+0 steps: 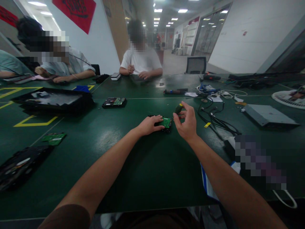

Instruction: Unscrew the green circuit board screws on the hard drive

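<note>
Left hand [150,125], thumb and fingers apart, should steady the green board [167,122], right hand [187,123] pinching the screwdriver [178,108] at two o'clock!

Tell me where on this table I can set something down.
Bare table lies nearer than the green-topped device, between the left forearm and blue-edged white item; also between that forearm and the green board. Crowded: right of the right forearm, black cables, gray metal box.

Nothing is reading clearly; dark brush characters are running across the big red sign [82,14] at upper left; its red neighbour [7,15] is showing dark marks too; neither is proving legible.
</note>
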`<state>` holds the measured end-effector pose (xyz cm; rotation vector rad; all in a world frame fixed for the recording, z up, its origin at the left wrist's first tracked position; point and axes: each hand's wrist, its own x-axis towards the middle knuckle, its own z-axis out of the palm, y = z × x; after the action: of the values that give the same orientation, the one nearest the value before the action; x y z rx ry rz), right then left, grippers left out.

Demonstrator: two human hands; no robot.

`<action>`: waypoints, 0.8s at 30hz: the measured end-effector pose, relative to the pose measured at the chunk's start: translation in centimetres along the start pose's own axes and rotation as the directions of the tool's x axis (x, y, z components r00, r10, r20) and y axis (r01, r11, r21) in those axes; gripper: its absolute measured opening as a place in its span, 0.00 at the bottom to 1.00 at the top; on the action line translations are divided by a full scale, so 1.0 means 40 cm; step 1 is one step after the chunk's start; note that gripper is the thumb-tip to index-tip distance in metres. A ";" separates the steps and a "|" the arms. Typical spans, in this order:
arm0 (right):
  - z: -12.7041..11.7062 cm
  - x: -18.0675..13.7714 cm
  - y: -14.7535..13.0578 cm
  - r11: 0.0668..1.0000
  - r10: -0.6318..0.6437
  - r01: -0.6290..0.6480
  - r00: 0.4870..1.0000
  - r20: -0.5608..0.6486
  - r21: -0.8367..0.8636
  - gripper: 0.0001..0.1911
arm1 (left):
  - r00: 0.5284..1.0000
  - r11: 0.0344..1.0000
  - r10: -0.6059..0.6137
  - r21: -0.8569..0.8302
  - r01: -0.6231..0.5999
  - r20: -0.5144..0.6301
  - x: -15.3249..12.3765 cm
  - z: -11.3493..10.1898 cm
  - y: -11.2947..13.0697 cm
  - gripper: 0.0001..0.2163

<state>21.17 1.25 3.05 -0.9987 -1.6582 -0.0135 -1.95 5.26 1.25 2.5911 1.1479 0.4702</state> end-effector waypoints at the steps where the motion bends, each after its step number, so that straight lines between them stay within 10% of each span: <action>1: 0.000 0.000 0.000 1.000 0.002 -0.002 1.000 -0.004 -0.009 0.33 | 1.000 1.000 0.003 0.000 -0.003 0.000 0.000 0.000 0.000 0.28; 24: 0.006 -0.001 0.006 0.999 -0.024 0.024 1.000 -0.001 0.024 0.33 | 1.000 1.000 0.016 0.013 -0.016 0.013 0.000 -0.003 0.001 0.27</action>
<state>21.13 1.48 2.82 -0.9606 -1.6656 -0.0093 -1.96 5.24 1.36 2.6124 1.1303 0.4500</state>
